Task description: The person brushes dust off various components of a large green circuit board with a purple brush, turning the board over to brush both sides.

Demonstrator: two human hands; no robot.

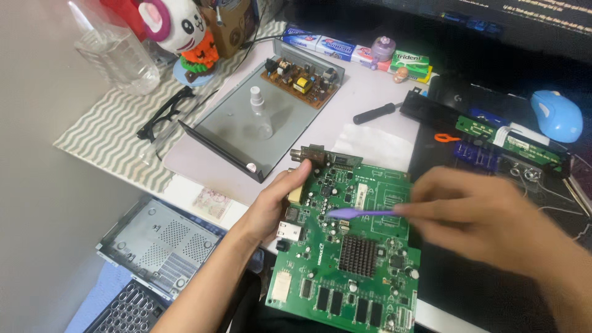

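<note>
A large green circuit board (364, 259) with a black finned heat sink lies tilted at the table's near edge. My left hand (280, 197) grips its left edge near the metal connectors, thumb on top. My right hand (487, 216), blurred, holds a thin purple plastic tool (361, 213) whose flat tip rests on the board's upper middle, among small components.
An open grey metal case (228, 139) holds a small clear spray bottle (259, 111) and a brown circuit board (299, 80). A black screwdriver (376, 113), glasses (163, 114), a blue mouse (557, 114), smaller green boards (512, 142) and a perforated metal cover (163, 237) lie around.
</note>
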